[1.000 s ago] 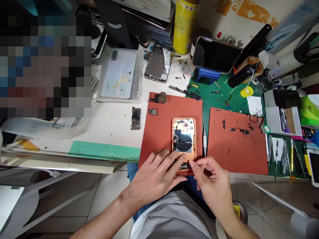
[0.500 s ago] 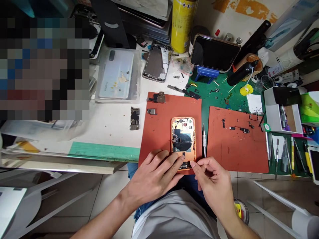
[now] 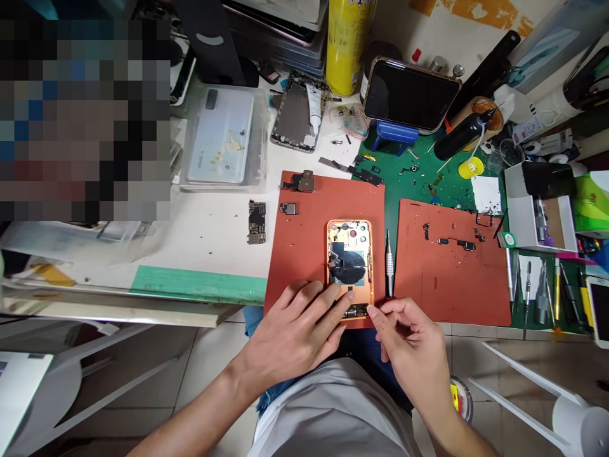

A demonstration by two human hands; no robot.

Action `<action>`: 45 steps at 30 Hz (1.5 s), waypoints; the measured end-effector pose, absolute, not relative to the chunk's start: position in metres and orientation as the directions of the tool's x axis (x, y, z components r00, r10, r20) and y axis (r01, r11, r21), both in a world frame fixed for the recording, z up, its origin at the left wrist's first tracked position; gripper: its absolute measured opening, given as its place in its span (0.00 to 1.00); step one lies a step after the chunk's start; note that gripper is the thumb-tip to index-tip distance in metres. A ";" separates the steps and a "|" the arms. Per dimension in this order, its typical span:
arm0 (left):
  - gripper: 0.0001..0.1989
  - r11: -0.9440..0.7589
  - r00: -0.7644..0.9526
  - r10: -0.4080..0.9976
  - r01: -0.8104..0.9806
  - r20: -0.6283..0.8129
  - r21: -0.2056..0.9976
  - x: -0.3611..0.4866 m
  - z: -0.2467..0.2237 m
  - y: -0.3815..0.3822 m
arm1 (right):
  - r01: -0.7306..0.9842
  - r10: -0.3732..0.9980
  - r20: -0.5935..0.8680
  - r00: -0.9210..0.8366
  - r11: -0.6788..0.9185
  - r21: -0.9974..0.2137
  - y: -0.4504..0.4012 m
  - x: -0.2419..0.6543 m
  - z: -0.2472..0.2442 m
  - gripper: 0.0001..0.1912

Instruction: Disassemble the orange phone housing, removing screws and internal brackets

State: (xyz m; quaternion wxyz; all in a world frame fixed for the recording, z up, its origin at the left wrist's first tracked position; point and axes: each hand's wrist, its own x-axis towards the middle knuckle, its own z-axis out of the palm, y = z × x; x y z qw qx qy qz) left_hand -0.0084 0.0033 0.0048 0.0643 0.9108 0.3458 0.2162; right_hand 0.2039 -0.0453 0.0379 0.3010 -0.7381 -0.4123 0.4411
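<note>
An orange-rimmed phone housing point(image 3: 359, 295) lies on a red-brown mat, with a round black pad inside and dark parts along its bottom end. My left hand point(image 3: 304, 324) grips its lower left side, fingers laid over the frame and thumb by the bottom edge. At the lower right corner, my right hand point(image 3: 404, 333) has its thumb tip against the housing and its other fingers curled; it is closed there, and anything small under the thumb is hidden. Just right of the housing lies a silver screwdriver point(image 3: 389, 263).
Left of the housing are a circuit board point(image 3: 257, 222) and camera modules point(image 3: 304, 182). Small parts lie on the right mat point(image 3: 451, 285). Behind stand a phone point(image 3: 413, 95) on a blue stand point(image 3: 394, 136) and a yellow can point(image 3: 349, 47). Several tools point(image 3: 542, 298) line the right.
The view has shifted slightly. My right thumb has slid a little to the right, to the housing's corner. My left hand stays nearly still on the housing.
</note>
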 end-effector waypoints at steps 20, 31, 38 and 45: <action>0.16 -0.687 0.609 0.703 0.446 0.367 0.574 -0.004 0.009 0.002 | 0.540 0.982 -0.078 0.174 -0.161 -0.826 -0.067 0.210 0.030 0.05; 0.16 -0.604 0.453 0.794 0.516 0.404 0.607 -0.023 0.019 -0.003 | 0.520 0.976 -0.091 0.195 -0.182 -0.834 -0.065 0.215 0.038 0.06; 0.14 -0.618 0.515 0.778 0.523 0.360 0.587 -0.023 0.013 -0.008 | 0.442 0.948 -0.269 0.172 -0.318 -0.839 -0.047 0.202 0.039 0.13; 0.14 -0.625 0.496 0.773 0.488 0.396 0.609 -0.023 0.013 -0.007 | 0.437 0.884 -0.447 0.138 -0.459 -0.773 -0.029 0.191 0.042 0.20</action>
